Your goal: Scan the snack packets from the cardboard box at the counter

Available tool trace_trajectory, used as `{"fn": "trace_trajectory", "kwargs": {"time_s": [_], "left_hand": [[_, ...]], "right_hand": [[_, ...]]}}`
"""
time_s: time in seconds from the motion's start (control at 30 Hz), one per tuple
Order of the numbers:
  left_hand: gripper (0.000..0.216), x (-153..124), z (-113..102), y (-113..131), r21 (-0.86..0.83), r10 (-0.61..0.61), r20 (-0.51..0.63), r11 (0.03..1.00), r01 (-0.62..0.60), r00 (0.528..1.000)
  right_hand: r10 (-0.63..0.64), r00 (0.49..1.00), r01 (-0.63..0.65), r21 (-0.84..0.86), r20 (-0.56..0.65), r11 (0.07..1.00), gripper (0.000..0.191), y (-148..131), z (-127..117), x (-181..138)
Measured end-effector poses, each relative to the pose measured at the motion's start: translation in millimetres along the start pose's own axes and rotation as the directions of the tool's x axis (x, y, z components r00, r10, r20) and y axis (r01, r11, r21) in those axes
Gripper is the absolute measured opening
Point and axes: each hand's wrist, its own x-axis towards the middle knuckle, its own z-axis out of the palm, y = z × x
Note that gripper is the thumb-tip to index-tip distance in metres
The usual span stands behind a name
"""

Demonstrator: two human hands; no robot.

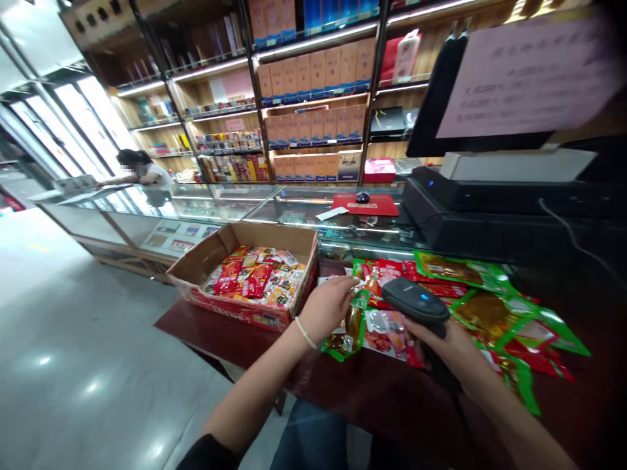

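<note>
My left hand (pixel 327 305) pinches a green-edged snack packet (pixel 349 326) and holds it up off the dark red counter (pixel 372 398). A bracelet circles that wrist. My right hand (pixel 448 346) grips a black barcode scanner (pixel 415 299) with a small blue light, its head aimed toward the packet. More green and red snack packets (pixel 482 307) lie spread on the counter to the right of both hands.
An open cardboard box (pixel 203 261) full of small red snack packs sits to the left. A black register and monitor (pixel 490 189) with a pink notice stand at the back right. Glass display cases (pixel 220 202) and shelves lie beyond; another person leans on the far counter.
</note>
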Motion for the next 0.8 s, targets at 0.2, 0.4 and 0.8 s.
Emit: {"fn": "trace_trajectory", "kwargs": {"time_s": [0.2, 0.4, 0.8], "left_hand": [[0.027, -10, -120, -30, 0.225, -0.135, -0.152, 0.96, 0.168, 0.979], [0.028, -42, -211, -134, 0.309, -0.426, -0.299, 0.803, 0.509, 0.854], [0.069, -41, -247, -223, 0.653, -0.77, 0.089, 0.524, 0.547, 0.632]], "right_hand": [[-0.067, 0.981, 0.073, -0.029, 0.184, 0.997, 0.042, -45, 38, 33], [-0.147, 0.915, 0.163, -0.011, 0.377, 0.987, 0.034, -104, 105, 70], [-0.145, 0.86, 0.188, -0.038, 0.489, 0.981, 0.031, -147, 198, 125]]}}
